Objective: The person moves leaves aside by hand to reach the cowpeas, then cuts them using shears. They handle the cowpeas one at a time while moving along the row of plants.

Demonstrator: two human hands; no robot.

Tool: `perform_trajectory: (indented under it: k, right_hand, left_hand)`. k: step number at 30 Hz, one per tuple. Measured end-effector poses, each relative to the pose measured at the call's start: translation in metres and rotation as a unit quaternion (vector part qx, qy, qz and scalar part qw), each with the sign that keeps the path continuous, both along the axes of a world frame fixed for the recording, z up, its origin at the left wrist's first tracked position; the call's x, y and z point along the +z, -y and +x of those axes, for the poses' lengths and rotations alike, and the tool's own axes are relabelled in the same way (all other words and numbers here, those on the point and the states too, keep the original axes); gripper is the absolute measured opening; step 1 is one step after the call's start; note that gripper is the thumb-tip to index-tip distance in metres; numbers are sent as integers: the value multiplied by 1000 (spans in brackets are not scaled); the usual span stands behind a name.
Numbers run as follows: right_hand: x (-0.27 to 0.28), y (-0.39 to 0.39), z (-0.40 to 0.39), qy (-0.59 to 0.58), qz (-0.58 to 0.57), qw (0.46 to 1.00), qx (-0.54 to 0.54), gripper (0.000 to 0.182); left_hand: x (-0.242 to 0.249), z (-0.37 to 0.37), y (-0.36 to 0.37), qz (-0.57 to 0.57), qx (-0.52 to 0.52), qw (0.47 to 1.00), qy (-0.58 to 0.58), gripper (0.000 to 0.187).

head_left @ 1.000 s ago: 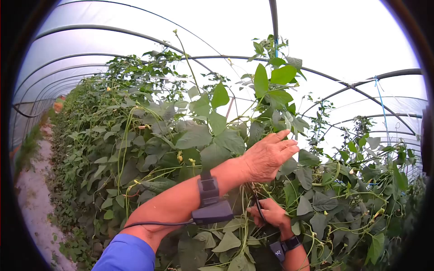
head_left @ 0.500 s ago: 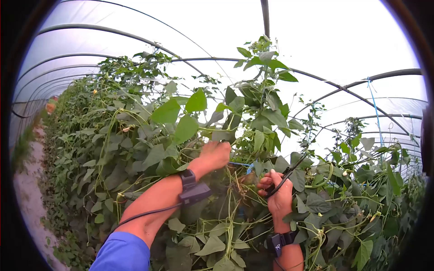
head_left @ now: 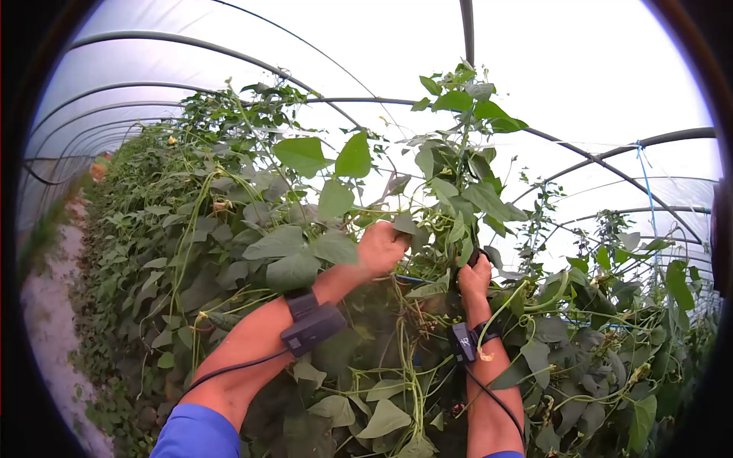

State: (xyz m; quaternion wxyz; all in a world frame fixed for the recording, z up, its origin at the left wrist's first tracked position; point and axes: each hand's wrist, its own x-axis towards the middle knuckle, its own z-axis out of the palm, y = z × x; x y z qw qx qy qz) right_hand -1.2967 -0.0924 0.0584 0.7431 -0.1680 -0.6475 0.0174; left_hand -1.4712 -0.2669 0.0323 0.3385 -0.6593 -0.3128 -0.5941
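My left hand (head_left: 384,248) is closed at the middle of the climbing vines, with a leaf (head_left: 405,223) at its fingers and vine stems passing there; the exact grip is hidden. To its right, my right hand (head_left: 475,278) is raised and closed around a slim dark tool (head_left: 476,256). That tool looks like shears, but leaves and fingers cover most of it. Just above my right hand rises a tall leafy bean vine (head_left: 462,179). Broad leaves (head_left: 294,248) lie over the left wrist. Both wrists wear dark straps with cabled boxes (head_left: 313,330).
Dense bean plants (head_left: 145,252) form a long row to the left beside a pale path (head_left: 57,305). Curved tunnel hoops (head_left: 229,57) arch overhead. A blue string (head_left: 647,187) hangs at the right. Thin stems (head_left: 408,366) dangle below the hands.
My right hand has moved up with the dark tool to the tall vine, turning the tool upright among leaves. My left hand stays closed, shifted slightly right in view.
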Motion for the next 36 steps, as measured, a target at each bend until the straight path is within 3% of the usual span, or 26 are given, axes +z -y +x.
perform_trajectory:
  k: [2, 5, 6, 9, 11, 13, 14, 15, 16, 17, 19, 21, 22, 23, 24, 25, 27, 29, 30, 32, 33, 34, 35, 36]
  right_hand:
    - [3, 2, -2, -17, -2, 1000, 17, 24]
    - [13, 4, -6, -107, -6, 992, 73, 19]
    - [16, 2, -8, -107, 18, 988, 114, 20]
    - [20, -4, -15, -69, 53, 977, 195, 23]
    - [25, -12, -20, -34, 70, 969, 235, 24]
    - [29, -36, -31, 11, 175, 953, 246, 28]
    - [35, -49, -38, -9, 66, 850, 523, 38]
    - [34, -29, -33, -8, 68, 851, 520, 38]
    - [30, -8, -27, -3, 58, 943, 328, 36]
    - [29, 9, -24, 1, 45, 992, 122, 34]
    - [37, 3, -25, 5, 49, 988, 149, 37]
    - [44, -11, -26, 52, 2, 998, 44, 48]
    - [56, -56, -32, 64, 17, 997, 25, 36]
    - [54, -55, -34, 64, 17, 998, 22, 36]
    - [49, -44, -39, 57, 14, 981, 186, 26]
    - [44, -33, -38, 48, 9, 938, 344, 16]
    - [29, -17, -21, 56, -59, 931, 356, 8]
    - [9, -42, -11, 104, 39, 859, 500, 19]
    - [7, -50, -1, 104, 42, 859, 499, 19]
    - [2, -41, 21, 242, 60, 923, 292, 34]
    - [-3, -38, 25, 240, 59, 924, 292, 34]
    - [-12, -20, 25, 242, 105, 847, 462, 33]
    - [-18, 1, 22, 236, 147, 738, 615, 33]
    - [-11, 34, 5, 17, -24, 847, 530, 19]
  left_hand:
    - [-1, 4, 29, -177, -112, 971, 116, 18]
    - [-7, 4, 16, -92, -186, 976, 68, 18]
    - [-10, 4, 10, -83, -89, 991, 60, 16]
    - [-25, 19, -13, -8, -7, 1000, 16, 15]
    - [-32, 30, -33, -9, 3, 999, 31, 17]
    - [-39, 39, -46, -8, 11, 999, 45, 20]
    - [-43, 45, -49, 27, 11, 999, 29, 16]
    - [-47, 51, -52, 61, 11, 998, 12, 14]
    - [-51, 57, -55, 47, 49, 997, 37, 11]
    - [-54, 57, -60, 49, 46, 997, 37, 11]
    - [-55, 54, -68, 19, 62, 998, 23, 12]
    - [-57, 58, -73, 41, 82, 996, 7, 10]
    - [-58, 58, -81, 34, 100, 994, -10, 10]
    - [-58, 57, -84, 27, 118, 992, -25, 11]
    - [-58, 61, -63, 44, 189, 977, -84, 12]
    - [-56, 63, -54, 44, 187, 978, -83, 12]
    - [-52, 65, -43, 14, 129, 990, -56, 22]
    - [-48, 67, -31, 50, 96, 992, -66, 21]
    - [-45, 69, -25, 87, 67, 991, -73, 20]
    - [-34, 75, -7, 88, 49, 988, -120, 21]
    - [-28, 79, 1, 85, 31, 982, -168, 22]
    - [-20, 89, 27, 3, 49, 985, -168, 23]
    - [-10, 94, 39, 2, 49, 984, -169, 23]
    - [2, 98, 48, -113, -164, 974, -105, 25]
